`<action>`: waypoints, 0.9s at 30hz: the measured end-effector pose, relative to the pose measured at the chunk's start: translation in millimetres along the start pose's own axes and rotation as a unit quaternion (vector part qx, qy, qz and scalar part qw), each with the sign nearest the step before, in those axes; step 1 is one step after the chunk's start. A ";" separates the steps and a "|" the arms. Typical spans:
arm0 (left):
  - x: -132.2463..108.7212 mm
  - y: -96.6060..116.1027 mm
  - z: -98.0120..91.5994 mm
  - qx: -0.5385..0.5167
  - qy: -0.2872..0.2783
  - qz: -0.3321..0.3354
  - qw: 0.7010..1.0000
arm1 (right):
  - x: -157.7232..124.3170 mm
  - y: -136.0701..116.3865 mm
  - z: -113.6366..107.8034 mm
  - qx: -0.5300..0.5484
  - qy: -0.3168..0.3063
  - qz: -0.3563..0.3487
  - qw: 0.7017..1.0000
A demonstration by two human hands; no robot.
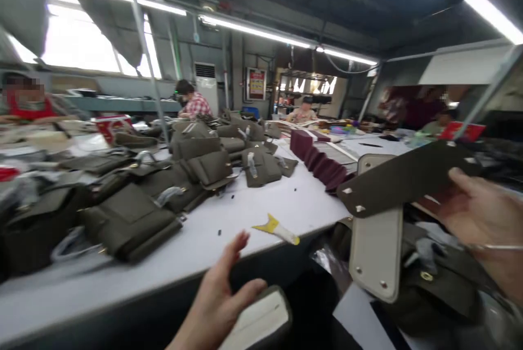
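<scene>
My right hand (474, 213) grips a long dark olive panel (404, 178) with rounded corners and small pale tabs at its ends. Behind and below that panel, a light grey panel (375, 252) with metal studs stands crosswise to it. My left hand (220, 295) is over the near side of the table edge, its fingers apart. Beneath its thumb is a dark-edged piece with a pale face (263, 320), which it seems not to grip. A yellow and white tool (278, 229) lies on the white table (245, 205) beyond my left hand.
Olive bags (131, 222) are heaped across the table at left and centre. Folded maroon pieces (318, 162) lie behind the panels. More olive bags (437, 279) sit at lower right, beside plastic wrap (329, 263). Several people work farther back, one in a checked shirt (198, 106).
</scene>
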State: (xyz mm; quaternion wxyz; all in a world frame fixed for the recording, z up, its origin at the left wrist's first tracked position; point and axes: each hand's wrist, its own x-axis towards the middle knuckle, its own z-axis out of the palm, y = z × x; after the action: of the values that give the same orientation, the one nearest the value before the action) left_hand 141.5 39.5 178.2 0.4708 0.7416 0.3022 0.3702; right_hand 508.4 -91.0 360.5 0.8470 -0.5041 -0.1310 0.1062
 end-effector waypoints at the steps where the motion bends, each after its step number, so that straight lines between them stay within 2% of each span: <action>1: 6.1 5.7 6.6 -0.019 -0.026 -0.026 0.999 | -19.3 13.5 22.2 0.008 -0.028 0.032 0.999; 3: 21.4 16.4 22.6 -0.106 -0.033 -0.047 0.993 | -58.8 44.8 62.0 0.027 -0.081 0.102 0.991; 4: 28.2 19.9 29.3 -0.189 -0.043 -0.038 0.980 | -77.3 61.7 79.1 0.049 -0.094 0.129 0.986; 5: 33.5 21.3 33.5 -0.269 -0.063 -0.044 0.960 | -93.7 78.4 94.3 0.070 -0.114 0.160 0.978; 7: 38.8 15.5 32.5 -0.323 -0.068 -0.064 0.942 | -118.1 106.9 119.3 0.097 -0.143 0.222 0.960; 10: 41.1 -13.7 6.7 -0.193 -0.010 -0.090 0.977 | -130.5 125.4 146.1 0.131 -0.136 0.270 0.944; 12: 47.2 -40.9 -21.4 -0.106 0.024 -0.094 0.990 | -125.4 121.4 159.0 0.176 -0.101 0.228 0.952; 15: 69.2 -81.7 -67.0 -0.019 0.055 -0.121 0.991 | -110.0 112.8 171.5 0.197 -0.073 0.165 0.964; 18: 97.9 -118.2 -104.7 0.055 0.072 -0.154 0.984 | -102.4 127.4 170.4 0.167 -0.091 0.196 0.962; 20: 111.6 -137.6 -121.9 0.109 0.084 -0.177 0.975 | -106.4 150.8 158.7 0.150 -0.114 0.221 0.957; 22: 115.8 -147.9 -131.5 0.151 0.105 -0.182 0.966 | -116.4 176.9 139.4 0.122 -0.141 0.247 0.951; 24: 108.5 -144.9 -133.0 0.172 0.127 -0.165 0.963 | -130.0 198.2 116.8 0.090 -0.159 0.273 0.945; 27: 77.4 -116.0 -121.8 0.154 0.112 -0.134 0.972 | -154.0 214.1 87.9 0.059 -0.146 0.320 0.934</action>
State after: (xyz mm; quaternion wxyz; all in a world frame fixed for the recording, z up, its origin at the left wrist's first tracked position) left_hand 70.4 202.3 126.1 0.3593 0.7117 0.5033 0.3334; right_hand 324.0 34.1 194.2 0.7680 -0.4477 -0.0788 0.4511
